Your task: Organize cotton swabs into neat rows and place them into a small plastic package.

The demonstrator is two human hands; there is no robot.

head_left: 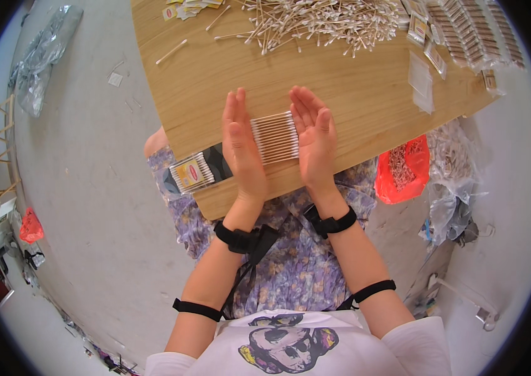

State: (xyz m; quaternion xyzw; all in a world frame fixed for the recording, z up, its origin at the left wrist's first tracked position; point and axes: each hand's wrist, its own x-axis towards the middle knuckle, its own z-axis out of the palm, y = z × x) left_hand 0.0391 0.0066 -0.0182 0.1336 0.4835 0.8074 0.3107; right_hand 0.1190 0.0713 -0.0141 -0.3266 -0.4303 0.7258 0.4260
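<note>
Your white T-shirt (365, 351) and floral garment (290, 276) lie nearest the camera. Black wrist straps (237, 238) encircle both forearms. Forward of these, your left hand (243, 150) and right hand (317, 141) face each other over the table (196, 94). Both hands are flat, fingers extended and held together; neither grips anything. A row of cotton swabs (275, 138) lies between them, the sticks running crosswise and parallel, the tips toward your palms. Contact between palms and tips cannot be determined.

To the left of your left hand, at the table edge, lies a clear pack of swabs (192, 173) with a yellow label. To the right of the table hangs or rests a red bag (411, 169) with sticks inside; its support cannot be determined.

Farther forward, flat clear bags (421, 81) lie to the right and a loose swab (171, 52) to the left. Along the far side, locate a heap of swabs (334, 22) and, right of it, rows of packs (472, 31).
</note>
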